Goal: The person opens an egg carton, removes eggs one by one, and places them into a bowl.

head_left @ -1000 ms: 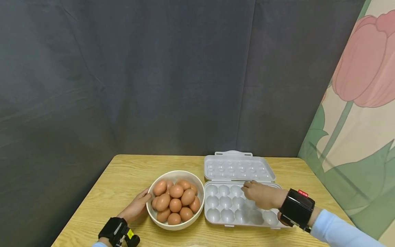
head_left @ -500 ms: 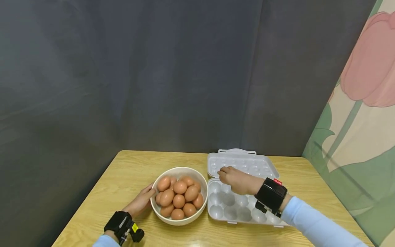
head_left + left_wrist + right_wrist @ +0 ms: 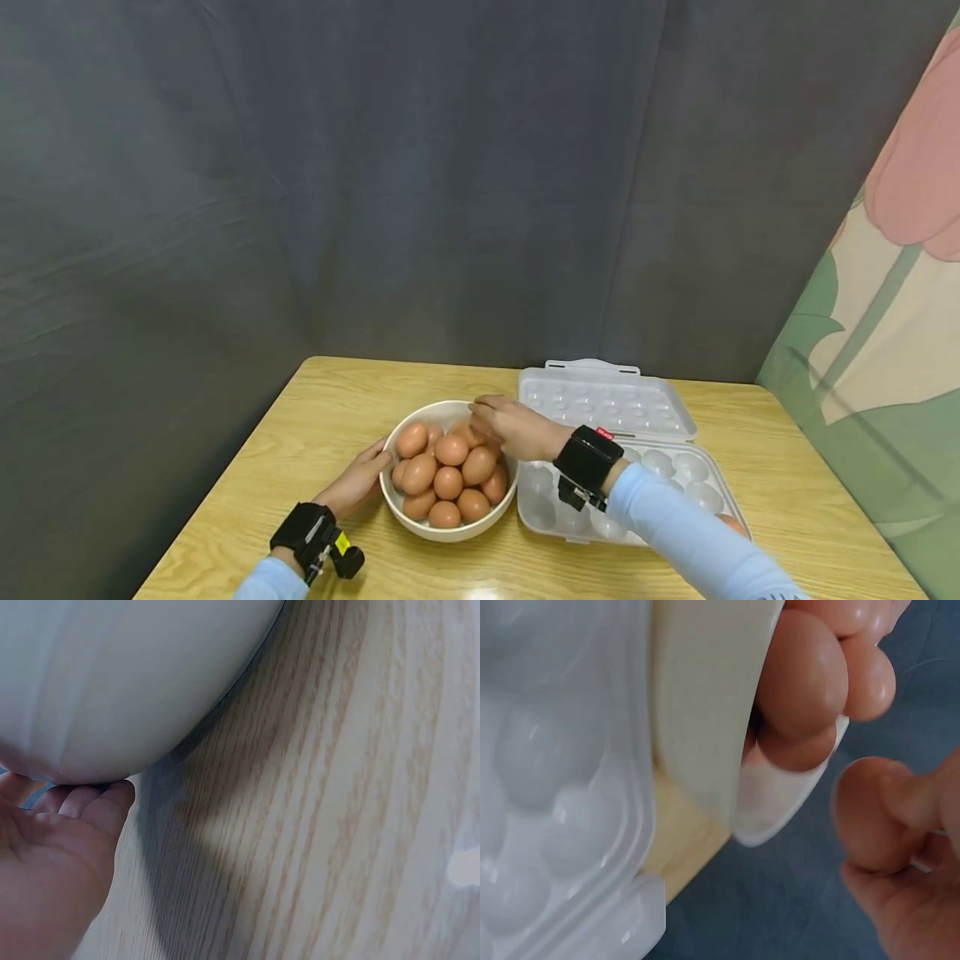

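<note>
A cream bowl (image 3: 447, 536) heaped with brown eggs (image 3: 448, 482) stands on the table. At its left side my left hand (image 3: 358, 481) holds it, the thumb near the rim and the fingers against the outer wall, as the left wrist view shows the bowl (image 3: 135, 682) above the hand (image 3: 64, 847). Over the bowl's right rim is my right hand (image 3: 517, 427). It pinches one egg (image 3: 870, 817) between thumb and fingers in the right wrist view, apart from the other eggs (image 3: 802, 675). To the right lies an opened clear plastic egg box (image 3: 536, 504), partly hidden by my right arm.
The egg box's lid (image 3: 600, 400) is folded back towards a dark curtain (image 3: 465, 183). One egg (image 3: 732, 523) sits in the box's near right corner. The wooden table (image 3: 247, 500) ends at a flower-patterned wall (image 3: 840, 400) on the right.
My right hand has moved left from over the egg box to the bowl and now pinches an egg. My left hand stays at the bowl, and the head view has shifted slightly.
</note>
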`<state>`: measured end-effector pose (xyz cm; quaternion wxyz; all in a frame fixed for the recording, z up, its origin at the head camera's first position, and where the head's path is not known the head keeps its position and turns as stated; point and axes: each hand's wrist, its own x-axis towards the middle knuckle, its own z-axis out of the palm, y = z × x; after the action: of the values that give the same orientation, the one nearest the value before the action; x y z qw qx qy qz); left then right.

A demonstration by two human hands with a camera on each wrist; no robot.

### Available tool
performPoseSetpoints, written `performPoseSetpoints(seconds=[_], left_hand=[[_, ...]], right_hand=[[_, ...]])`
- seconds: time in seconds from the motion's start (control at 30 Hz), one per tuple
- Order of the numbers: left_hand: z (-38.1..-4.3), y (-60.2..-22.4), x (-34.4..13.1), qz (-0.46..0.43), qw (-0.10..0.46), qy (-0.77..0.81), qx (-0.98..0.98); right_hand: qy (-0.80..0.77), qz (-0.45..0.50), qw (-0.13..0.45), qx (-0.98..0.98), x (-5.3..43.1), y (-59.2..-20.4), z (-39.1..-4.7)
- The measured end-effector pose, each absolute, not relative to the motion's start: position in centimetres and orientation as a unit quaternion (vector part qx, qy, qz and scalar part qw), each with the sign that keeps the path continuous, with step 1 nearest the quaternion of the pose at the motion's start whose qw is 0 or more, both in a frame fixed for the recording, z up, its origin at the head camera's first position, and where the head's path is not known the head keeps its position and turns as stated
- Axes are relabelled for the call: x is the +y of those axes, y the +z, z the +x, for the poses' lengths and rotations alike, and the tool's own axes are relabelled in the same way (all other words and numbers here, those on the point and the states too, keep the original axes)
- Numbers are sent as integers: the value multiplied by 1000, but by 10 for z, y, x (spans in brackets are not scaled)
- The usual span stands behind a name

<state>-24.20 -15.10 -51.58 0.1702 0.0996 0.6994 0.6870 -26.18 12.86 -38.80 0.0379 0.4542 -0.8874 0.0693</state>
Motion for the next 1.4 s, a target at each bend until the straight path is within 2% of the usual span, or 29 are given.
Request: performPoseSetpoints(seconds=[0.4,0.83,1.13,1.4], left_hand=[[-239,-516,-150,96,185,692,691],[-221,-517,-177,82,199,683,698],[-221,-519,-176,78,180,683,704],[-222,-522,-174,80,171,689,700]], right_hand=[[91,389,-43,-916,73,-400,-274],[104,320,-131,-933,26,-421,-279],[150,328,-152,-920,29,-423,-279],[101,341,-123,-927,32,-425,-279]])
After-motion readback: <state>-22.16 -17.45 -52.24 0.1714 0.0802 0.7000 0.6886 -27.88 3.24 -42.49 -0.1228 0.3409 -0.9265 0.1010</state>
